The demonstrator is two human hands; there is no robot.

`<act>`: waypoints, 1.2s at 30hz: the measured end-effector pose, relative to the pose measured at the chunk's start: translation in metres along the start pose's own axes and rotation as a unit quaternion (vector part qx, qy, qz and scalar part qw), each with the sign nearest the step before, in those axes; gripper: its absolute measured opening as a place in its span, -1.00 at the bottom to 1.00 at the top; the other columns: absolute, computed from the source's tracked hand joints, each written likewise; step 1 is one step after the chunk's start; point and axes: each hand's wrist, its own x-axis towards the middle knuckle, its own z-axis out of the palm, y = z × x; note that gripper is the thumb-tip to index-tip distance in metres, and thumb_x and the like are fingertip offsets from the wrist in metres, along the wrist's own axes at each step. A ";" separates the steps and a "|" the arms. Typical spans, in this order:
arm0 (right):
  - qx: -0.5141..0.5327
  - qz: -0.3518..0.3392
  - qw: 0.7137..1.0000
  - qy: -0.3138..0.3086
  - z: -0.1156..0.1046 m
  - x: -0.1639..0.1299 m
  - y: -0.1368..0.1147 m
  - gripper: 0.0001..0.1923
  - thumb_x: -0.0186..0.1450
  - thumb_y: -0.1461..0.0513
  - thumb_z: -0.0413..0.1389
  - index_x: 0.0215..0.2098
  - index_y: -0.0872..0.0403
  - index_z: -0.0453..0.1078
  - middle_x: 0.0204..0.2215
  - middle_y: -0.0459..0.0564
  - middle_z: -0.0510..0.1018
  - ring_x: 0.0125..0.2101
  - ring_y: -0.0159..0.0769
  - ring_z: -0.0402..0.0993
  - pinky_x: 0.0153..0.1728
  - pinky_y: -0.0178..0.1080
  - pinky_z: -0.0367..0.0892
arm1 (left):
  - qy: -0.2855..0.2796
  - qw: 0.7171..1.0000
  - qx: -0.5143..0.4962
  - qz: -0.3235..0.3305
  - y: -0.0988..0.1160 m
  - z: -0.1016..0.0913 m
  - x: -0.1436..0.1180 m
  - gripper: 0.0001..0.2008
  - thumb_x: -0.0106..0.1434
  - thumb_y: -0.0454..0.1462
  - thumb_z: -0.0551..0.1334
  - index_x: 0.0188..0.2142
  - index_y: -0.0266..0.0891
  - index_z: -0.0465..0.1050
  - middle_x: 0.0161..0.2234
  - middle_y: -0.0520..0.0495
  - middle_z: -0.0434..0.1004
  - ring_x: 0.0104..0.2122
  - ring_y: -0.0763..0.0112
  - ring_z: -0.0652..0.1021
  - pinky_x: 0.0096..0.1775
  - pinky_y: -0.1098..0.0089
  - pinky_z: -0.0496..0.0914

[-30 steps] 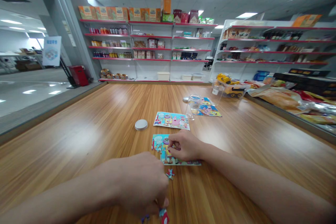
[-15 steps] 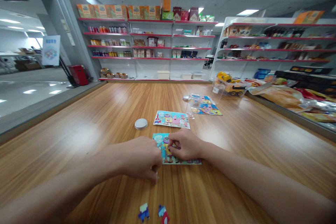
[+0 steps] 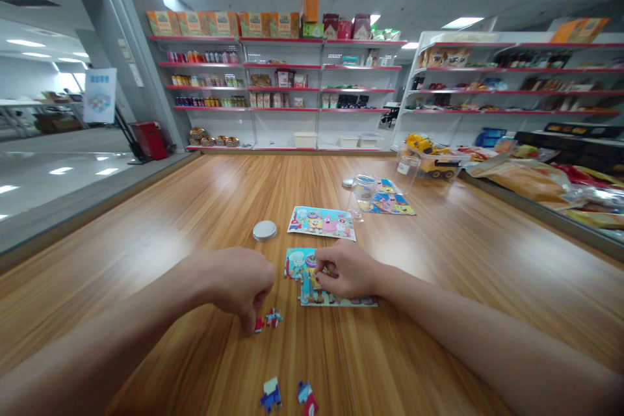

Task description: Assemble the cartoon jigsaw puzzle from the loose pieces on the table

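A partly joined cartoon jigsaw puzzle (image 3: 312, 297) lies on the wooden table, with a gap at its lower left corner. My right hand (image 3: 348, 268) rests over its middle, fingers curled; anything in them is hidden. Left of the puzzle, my left hand (image 3: 246, 283) reaches down with its fingertips pinched on a red puzzle piece (image 3: 259, 325) at the tabletop. Touching or very near that piece is a light blue and red puzzle piece (image 3: 273, 318). Closer to me lie a blue and cream puzzle piece (image 3: 271, 395) and a blue and red puzzle piece (image 3: 307, 398).
Behind the puzzle lies a matching picture sheet (image 3: 322, 222), with a round silver lid (image 3: 264, 230) to its left. A clear plastic jar (image 3: 363, 192) stands near another cartoon puzzle (image 3: 394, 204). A clear bin with toy trucks (image 3: 433, 162) and packaged goods (image 3: 517, 179) are at right.
My left hand has moved left, off the puzzle's left edge, uncovering its corner gap and the loose pieces beside it. My right hand stays on the puzzle.
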 end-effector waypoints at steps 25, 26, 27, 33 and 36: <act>-0.019 0.008 0.999 -0.027 -0.002 0.000 -0.001 -0.97 0.09 0.31 0.10 -0.51 0.11 0.36 -0.68 -0.16 0.40 -0.65 -0.47 0.22 -0.57 -0.40 0.03 | 0.134 0.989 -0.018 0.061 -0.009 -0.002 0.010 -0.77 0.09 -0.25 0.38 -0.21 -0.05 0.53 -0.45 0.04 0.53 -0.38 0.31 0.51 -0.43 0.43 0.19; -0.021 0.008 0.999 -0.026 -0.002 0.000 -0.001 -0.97 0.09 0.31 0.10 -0.50 0.11 0.37 -0.69 -0.16 0.39 -0.65 -0.46 0.22 -0.57 -0.40 0.03 | 0.124 0.990 -0.021 0.062 -0.007 -0.001 0.012 -0.78 0.09 -0.24 0.39 -0.22 -0.06 0.53 -0.43 0.03 0.54 -0.38 0.31 0.52 -0.43 0.43 0.19; -0.022 0.008 0.999 -0.026 -0.002 0.000 -0.001 -0.97 0.09 0.31 0.10 -0.50 0.11 0.37 -0.69 -0.17 0.39 -0.65 -0.46 0.21 -0.57 -0.40 0.03 | 0.121 0.991 -0.022 0.061 -0.006 0.001 0.014 -0.79 0.09 -0.23 0.39 -0.23 -0.08 0.54 -0.41 0.02 0.55 -0.37 0.30 0.52 -0.43 0.43 0.20; -0.021 0.010 0.999 -0.027 -0.001 0.000 0.000 -0.96 0.10 0.31 0.10 -0.48 0.11 0.39 -0.69 -0.17 0.40 -0.65 -0.46 0.23 -0.56 -0.39 0.03 | 0.114 0.992 -0.022 0.040 -0.007 0.004 0.017 -0.78 0.10 -0.19 0.39 -0.23 -0.15 0.54 -0.36 -0.04 0.58 -0.32 0.28 0.54 -0.41 0.43 0.23; -0.023 0.009 0.999 -0.027 -0.001 0.000 0.000 -0.97 0.10 0.30 0.10 -0.49 0.11 0.38 -0.68 -0.16 0.40 -0.65 -0.46 0.24 -0.56 -0.39 0.03 | 0.108 0.993 -0.026 0.040 -0.008 0.005 0.017 -0.77 0.10 -0.20 0.39 -0.22 -0.16 0.53 -0.34 -0.04 0.59 -0.30 0.26 0.54 -0.40 0.43 0.25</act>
